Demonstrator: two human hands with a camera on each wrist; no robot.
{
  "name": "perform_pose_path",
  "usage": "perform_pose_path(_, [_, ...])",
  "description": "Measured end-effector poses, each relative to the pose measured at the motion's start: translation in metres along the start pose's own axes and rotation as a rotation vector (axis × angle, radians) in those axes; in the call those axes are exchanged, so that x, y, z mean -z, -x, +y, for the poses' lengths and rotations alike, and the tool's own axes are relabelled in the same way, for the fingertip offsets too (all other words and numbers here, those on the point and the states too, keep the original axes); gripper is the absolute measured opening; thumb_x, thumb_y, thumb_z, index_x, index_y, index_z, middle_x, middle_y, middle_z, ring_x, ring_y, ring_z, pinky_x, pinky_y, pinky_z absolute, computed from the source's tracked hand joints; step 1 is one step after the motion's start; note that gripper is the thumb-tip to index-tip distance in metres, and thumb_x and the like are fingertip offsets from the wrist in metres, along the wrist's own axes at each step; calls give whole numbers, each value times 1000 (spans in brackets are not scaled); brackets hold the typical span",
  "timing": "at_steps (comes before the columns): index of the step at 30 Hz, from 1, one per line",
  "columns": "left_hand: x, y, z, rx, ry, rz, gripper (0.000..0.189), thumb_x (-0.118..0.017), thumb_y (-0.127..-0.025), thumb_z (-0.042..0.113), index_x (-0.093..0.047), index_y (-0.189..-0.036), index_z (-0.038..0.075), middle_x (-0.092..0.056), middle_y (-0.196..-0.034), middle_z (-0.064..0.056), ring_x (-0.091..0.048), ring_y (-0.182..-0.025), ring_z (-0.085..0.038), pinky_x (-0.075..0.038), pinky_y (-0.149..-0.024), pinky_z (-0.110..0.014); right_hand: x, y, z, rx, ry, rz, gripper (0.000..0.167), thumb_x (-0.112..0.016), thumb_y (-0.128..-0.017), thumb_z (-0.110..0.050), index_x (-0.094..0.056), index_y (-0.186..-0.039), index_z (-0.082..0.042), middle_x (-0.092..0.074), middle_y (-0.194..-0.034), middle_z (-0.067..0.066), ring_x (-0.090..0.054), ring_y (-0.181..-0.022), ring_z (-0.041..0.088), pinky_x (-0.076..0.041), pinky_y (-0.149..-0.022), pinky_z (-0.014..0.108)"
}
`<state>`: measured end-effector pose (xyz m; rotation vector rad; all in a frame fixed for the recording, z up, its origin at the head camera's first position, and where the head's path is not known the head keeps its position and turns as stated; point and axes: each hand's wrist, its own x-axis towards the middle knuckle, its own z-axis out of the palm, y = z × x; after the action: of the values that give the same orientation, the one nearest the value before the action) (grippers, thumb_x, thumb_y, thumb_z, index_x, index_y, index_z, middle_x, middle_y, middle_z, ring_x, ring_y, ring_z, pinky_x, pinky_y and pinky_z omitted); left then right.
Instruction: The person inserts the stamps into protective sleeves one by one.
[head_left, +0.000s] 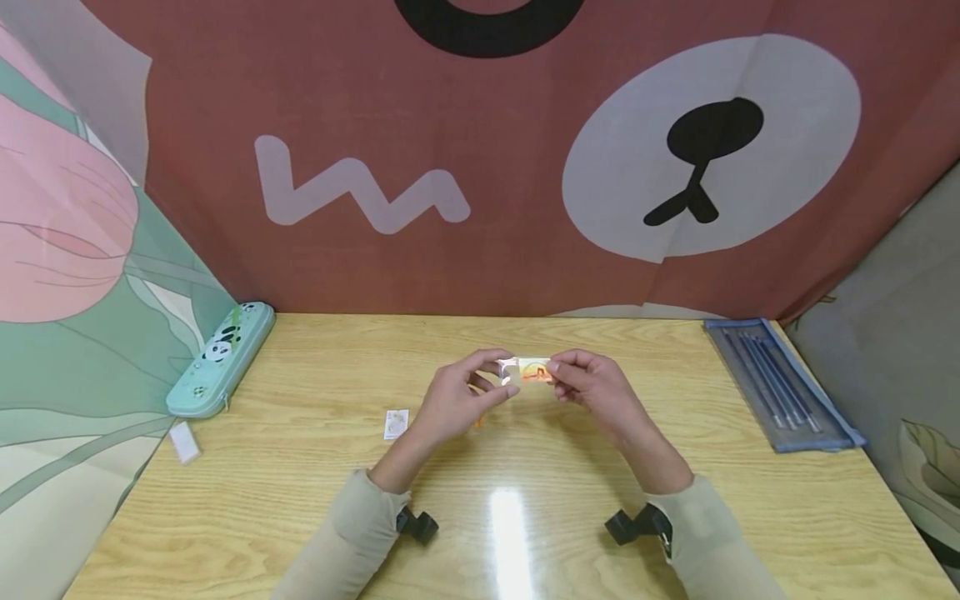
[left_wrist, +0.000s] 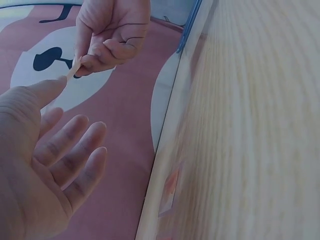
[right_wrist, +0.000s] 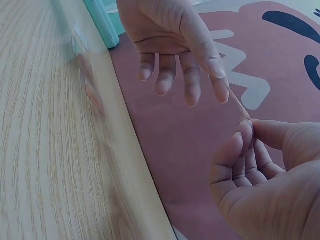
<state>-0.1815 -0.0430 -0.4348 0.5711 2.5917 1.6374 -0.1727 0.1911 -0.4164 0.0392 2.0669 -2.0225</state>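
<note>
Both hands hold a small thin card [head_left: 535, 370] with an orange picture, raised above the table; its left end looks clear and shiny, like a plastic sleeve. My left hand [head_left: 459, 398] pinches that left end between thumb and index finger, the other fingers spread apart. At the opposite end, my right hand [head_left: 597, 390] grips the card between thumb and curled fingers. The right wrist view shows the card [right_wrist: 237, 101] nearly edge-on. On the table beside my left forearm lies a small white picture card [head_left: 397, 423]. An orange piece [head_left: 479, 422] is mostly hidden behind my left hand.
A mint panda pencil case [head_left: 222, 360] lies at the table's left edge, with a small whitish rectangular piece [head_left: 184, 442] in front of it. At the right edge lies a blue-edged mesh pouch [head_left: 783, 385] with several pencils. A printed cloth [head_left: 487, 250] stands behind the table.
</note>
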Motion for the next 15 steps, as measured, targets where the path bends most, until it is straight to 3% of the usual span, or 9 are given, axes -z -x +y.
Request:
perform_pose_path(10, [-2, 0, 0, -34, -8, 0, 42, -81, -88, 32, -67, -127, 30, -76, -110, 0, -72, -80, -10, -60, -63, -25, -1, 0, 1, 5, 20, 10, 27, -64, -101, -25, -64, -112, 0, -56, -77, -4, -54, -68, 10, -54, -68, 26])
perform_pose_path(15, [-1, 0, 2, -17, 24, -11, 44, -80, -89, 31, -65, -131, 28, -75, -109, 1, -72, -81, -11, -61, -64, -27, -1, 0, 1, -8, 14, 5, 28, -64, -101, -28, -65, -111, -2, -62, -81, -6, -60, -74, 10, -57, -72, 27])
